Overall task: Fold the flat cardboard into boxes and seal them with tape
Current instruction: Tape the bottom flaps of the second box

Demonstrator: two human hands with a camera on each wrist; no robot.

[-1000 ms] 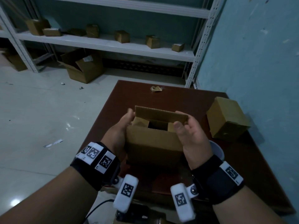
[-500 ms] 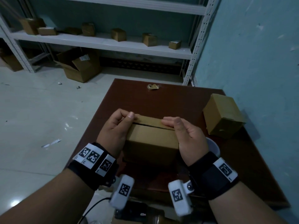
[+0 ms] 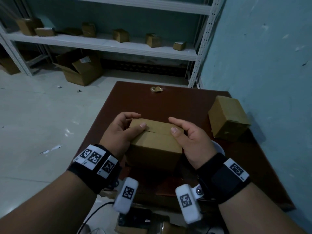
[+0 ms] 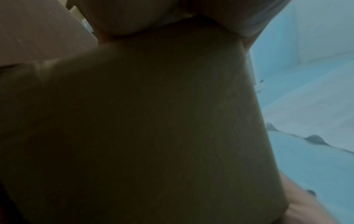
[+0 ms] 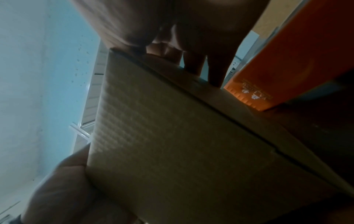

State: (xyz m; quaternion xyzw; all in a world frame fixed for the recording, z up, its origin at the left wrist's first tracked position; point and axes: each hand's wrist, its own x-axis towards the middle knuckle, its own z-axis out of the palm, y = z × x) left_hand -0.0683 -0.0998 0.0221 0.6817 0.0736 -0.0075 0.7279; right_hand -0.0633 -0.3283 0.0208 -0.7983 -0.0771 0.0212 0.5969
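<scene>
The cardboard box point(image 3: 154, 141), flaps folded shut so its inside is hidden, sits clasped between the left hand point(image 3: 119, 132) and right hand point(image 3: 191, 140), thumbs pressing the top seam; fingertips beyond are hidden.

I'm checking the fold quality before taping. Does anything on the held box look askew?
On the box the two top flaps meet unevenly: a dark gap shows at the seam between the thumbs.

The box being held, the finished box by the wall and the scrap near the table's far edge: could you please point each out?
held box point(image 3: 154, 147), head view, near side face.
finished box point(image 3: 228, 119), head view, top face.
scrap point(image 3: 156, 89), head view, its middle.
</scene>
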